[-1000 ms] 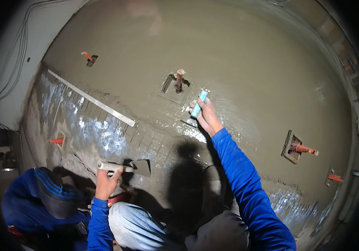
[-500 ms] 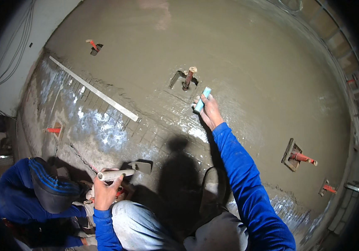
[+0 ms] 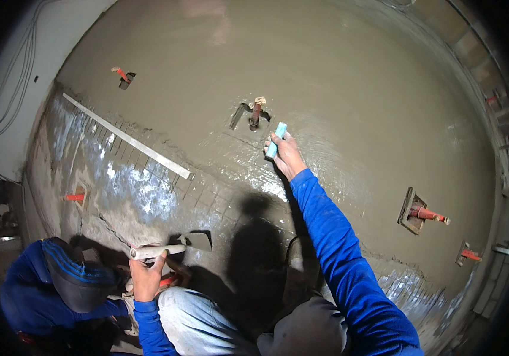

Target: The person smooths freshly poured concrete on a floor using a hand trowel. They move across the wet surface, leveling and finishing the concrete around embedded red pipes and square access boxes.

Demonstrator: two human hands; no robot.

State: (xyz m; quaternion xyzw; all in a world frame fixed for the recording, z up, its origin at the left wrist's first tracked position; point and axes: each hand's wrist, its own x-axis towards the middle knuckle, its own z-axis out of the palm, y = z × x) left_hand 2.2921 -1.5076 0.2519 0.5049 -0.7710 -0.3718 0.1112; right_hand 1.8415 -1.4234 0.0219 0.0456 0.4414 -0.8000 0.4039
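My right hand (image 3: 287,155) reaches out over wet grey cement, fingers closed round a light-blue bar-shaped grip (image 3: 276,141); whatever is beneath it is hidden. Just beyond it, to the left, an upright reddish pipe (image 3: 255,114) stands in a dark cutout with its top wrapped in pale material. Close to my left knee, my left hand (image 3: 146,279) grasps a trowel by its thick off-white handle (image 3: 156,251). The trowel's flat grey blade (image 3: 200,240) points right, apart from the wet cement's smoothed part.
A co-worker (image 3: 70,285) in blue sleeves and a dark cap crouches at my left. A long pale straightedge (image 3: 127,136) lies along the cement's edge, beside exposed mesh (image 3: 201,199). Orange pipes (image 3: 429,215) protrude at several spots. Cables (image 3: 14,95) hang on the left wall.
The view has shifted slightly, and my right hand stays near the same pipe. The trowel handle in my left hand lies more level. The co-worker's head has dipped a little.
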